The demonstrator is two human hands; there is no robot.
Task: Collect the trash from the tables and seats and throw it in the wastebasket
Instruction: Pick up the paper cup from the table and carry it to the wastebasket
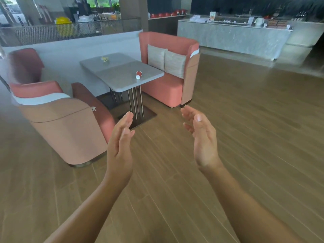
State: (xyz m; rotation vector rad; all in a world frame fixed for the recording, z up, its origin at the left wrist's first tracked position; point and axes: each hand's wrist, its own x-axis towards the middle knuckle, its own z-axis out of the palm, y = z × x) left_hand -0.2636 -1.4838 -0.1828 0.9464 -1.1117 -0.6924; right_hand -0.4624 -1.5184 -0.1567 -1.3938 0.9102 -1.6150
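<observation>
The surface (121, 76) stands ahead of the hands, with a low wall (78, 48) behind it. A cup (138, 74) lies on its side near the front edge, on the right. A crumpled bit (104, 58) lies at the far end, well apart from the cup. The right seat (166, 88) is beside the surface, with two cushions (156, 57) on it, side by side. The left seat (66, 128) is nearer. The left hand (121, 142) and right hand (201, 137) are held out over the floor (245, 137), apart, with nothing in them.
</observation>
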